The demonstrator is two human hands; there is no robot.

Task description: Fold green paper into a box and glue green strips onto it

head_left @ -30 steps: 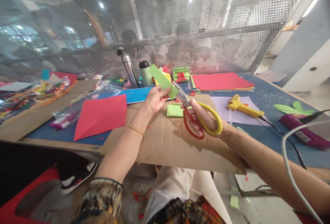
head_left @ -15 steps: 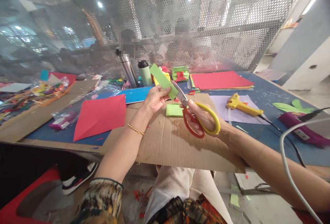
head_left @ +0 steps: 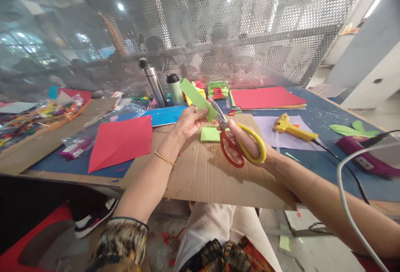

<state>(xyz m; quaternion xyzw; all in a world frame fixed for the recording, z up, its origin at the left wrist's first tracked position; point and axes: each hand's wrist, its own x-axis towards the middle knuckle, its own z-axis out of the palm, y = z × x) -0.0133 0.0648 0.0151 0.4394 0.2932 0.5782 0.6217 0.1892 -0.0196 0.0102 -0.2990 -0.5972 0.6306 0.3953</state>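
Note:
Between the thumb and fingers of my left hand (head_left: 191, 122) is a strip of green paper (head_left: 195, 96), tilted with its far end up and to the left. My right hand (head_left: 245, 140) grips scissors (head_left: 258, 146) with one yellow and one red handle loop. Their metal blades point up and left along the right edge of the green strip; whether they are cutting into it I cannot make out. Below the blades, a folded green paper piece (head_left: 210, 134) lies on a brown cardboard sheet (head_left: 200, 176), partly behind my right hand.
Left of the cardboard lies red paper (head_left: 121, 142). A yellow glue gun (head_left: 293, 128) rests on lilac paper (head_left: 265, 127) at the right, its cord trailing to a purple power strip (head_left: 368, 157). A steel flask (head_left: 154, 84) and a green bottle (head_left: 175, 88) stand behind.
The scissors' handle loops have swung slightly closer together, the red one moving left. The green strip has shifted very little and stays in my left hand.

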